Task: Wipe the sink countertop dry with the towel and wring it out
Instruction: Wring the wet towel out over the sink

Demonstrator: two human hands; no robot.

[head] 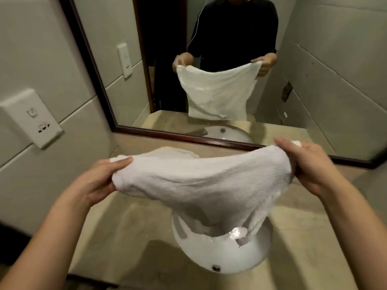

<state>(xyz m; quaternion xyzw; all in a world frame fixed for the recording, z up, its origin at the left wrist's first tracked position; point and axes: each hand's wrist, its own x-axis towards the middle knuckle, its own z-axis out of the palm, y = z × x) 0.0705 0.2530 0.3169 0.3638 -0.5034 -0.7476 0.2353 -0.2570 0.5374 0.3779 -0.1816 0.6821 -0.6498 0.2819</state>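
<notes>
White towel (201, 181) hangs spread across the middle of the frame, its top edge stretched between the left hand (98, 181), whose thumb and curled fingers pinch the left corner, and the right hand (307, 166), which grips the right corner the same way. Its lower part droops into the white sink basin (219, 256) at lower centre, set in the beige stone countertop (117, 227). Along the upper half, the dark-framed mirror (98, 80) reflects a person in a dark top holding the towel, and a white wall outlet plate (31, 118) sits at the left edge.
</notes>
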